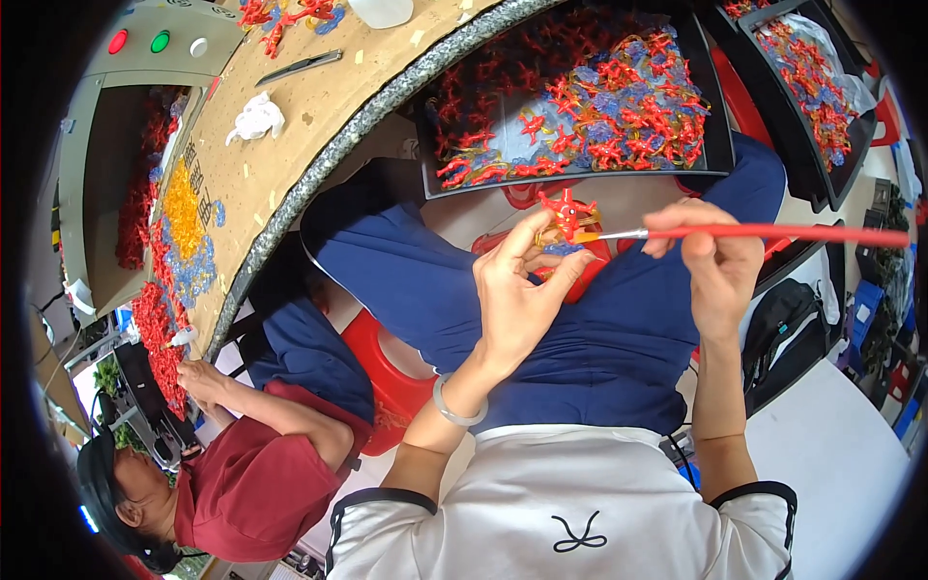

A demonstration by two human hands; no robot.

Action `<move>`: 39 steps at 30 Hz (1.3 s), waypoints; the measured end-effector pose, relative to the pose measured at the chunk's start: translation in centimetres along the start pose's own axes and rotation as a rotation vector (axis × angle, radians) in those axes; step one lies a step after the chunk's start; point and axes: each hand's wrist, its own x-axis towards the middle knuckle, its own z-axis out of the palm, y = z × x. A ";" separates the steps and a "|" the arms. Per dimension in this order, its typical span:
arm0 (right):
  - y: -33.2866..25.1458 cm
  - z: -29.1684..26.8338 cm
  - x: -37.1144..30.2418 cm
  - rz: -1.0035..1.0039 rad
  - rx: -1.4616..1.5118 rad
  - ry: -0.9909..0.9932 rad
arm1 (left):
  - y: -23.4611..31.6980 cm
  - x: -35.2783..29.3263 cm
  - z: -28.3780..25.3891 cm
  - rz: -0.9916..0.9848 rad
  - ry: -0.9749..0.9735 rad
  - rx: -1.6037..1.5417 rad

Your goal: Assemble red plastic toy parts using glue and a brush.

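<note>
My left hand [517, 302] pinches a small red toy figure [568, 213] between thumb and fingers, above my lap. Yellow and blue parts show at the figure's lower end, partly covered by the fingers. In my right hand [715, 253] is a thin paintbrush [802, 232] with a long red handle, lying nearly level. Its bristle tip points left and meets the figure, or sits just in front of it; I cannot tell which. Beyond my knees, a black tray [717, 106] holds many similar red, yellow and blue figures.
Another black tray [779, 145] of figures stands at the far right. On the curved-edged table [329, 111] are a crumpled white tissue [256, 118], a slim dark tool [300, 68] and yellow pieces [182, 208]. At left, a co-worker's hand [201, 381] touches red pieces [153, 329].
</note>
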 end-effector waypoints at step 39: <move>-1.3 0.4 1.4 -0.141 -0.420 -0.187 | 0.2 0.3 -0.6 0.195 -0.095 0.193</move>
